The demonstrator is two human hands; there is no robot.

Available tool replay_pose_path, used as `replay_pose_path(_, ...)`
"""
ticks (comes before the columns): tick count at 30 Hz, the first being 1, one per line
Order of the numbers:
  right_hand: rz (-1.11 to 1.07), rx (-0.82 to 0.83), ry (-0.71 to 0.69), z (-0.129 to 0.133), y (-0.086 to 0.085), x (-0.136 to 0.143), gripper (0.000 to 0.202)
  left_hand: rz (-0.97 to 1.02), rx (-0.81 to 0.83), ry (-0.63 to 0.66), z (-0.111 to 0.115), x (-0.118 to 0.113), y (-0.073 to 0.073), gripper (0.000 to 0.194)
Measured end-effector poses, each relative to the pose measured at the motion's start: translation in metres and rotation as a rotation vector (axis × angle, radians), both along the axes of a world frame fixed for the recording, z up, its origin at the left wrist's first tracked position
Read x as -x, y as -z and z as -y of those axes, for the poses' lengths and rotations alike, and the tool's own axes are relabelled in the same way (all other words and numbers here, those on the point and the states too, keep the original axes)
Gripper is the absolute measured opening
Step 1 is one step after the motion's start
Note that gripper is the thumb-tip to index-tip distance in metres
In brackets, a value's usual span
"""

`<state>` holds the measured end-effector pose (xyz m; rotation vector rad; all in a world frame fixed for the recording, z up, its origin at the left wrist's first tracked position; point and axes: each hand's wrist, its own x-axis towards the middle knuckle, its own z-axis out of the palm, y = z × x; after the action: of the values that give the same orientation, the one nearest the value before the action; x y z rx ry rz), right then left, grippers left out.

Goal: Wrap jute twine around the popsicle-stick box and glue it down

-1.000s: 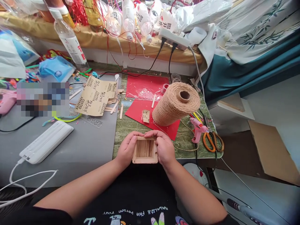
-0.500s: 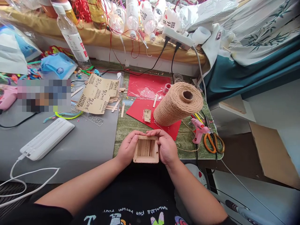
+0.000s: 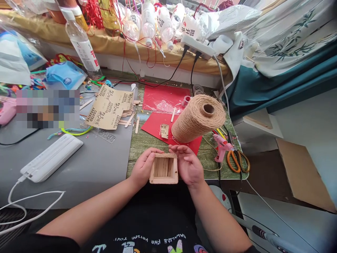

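A small square box of wooden craft sticks [image 3: 163, 180] is held at the table's front edge, its opening turned toward me. Twine runs along its far rim. My left hand [image 3: 143, 168] grips the box's left side, thumb on top and fingers behind. On the other side my right hand [image 3: 191, 167] has its palm turned up and fingers spread, close beside the box's right wall; whether a fingertip touches the far corner I cannot tell. Beyond them stands a big spool of jute twine [image 3: 196, 117], from which a strand trails across the table on the right.
Red sheets [image 3: 155, 124] lie under the spool, with a small sandpaper piece [image 3: 164, 131] on one. Right of it are a pink glue gun [image 3: 222, 147] and orange-handled scissors [image 3: 234, 162]. Sandpaper [image 3: 109, 109], craft sticks [image 3: 130, 119] and a white power bank [image 3: 52, 158] lie left.
My right hand has let go of the box's right side and opened, palm turning up. The left hand keeps the box in nearly the same place.
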<state>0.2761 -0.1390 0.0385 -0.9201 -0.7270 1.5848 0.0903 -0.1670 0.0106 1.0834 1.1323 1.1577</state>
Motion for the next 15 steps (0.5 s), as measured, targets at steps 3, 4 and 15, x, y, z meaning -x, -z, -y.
replay_pose_path(3,0.010,-0.060,0.116,0.006,0.001,-0.018,0.016,-0.017,0.001,0.000,0.000,0.001,0.000,0.037)
replay_pose_path(4,0.035,-0.080,0.146,0.009,0.000,-0.025,0.015,-0.019,0.002,0.003,0.000,0.001,0.000,0.037)
replay_pose_path(15,0.491,-0.295,-0.756,0.045,-0.051,-0.152,0.002,0.020,0.045,-0.004,0.000,-0.001,-0.001,0.036)
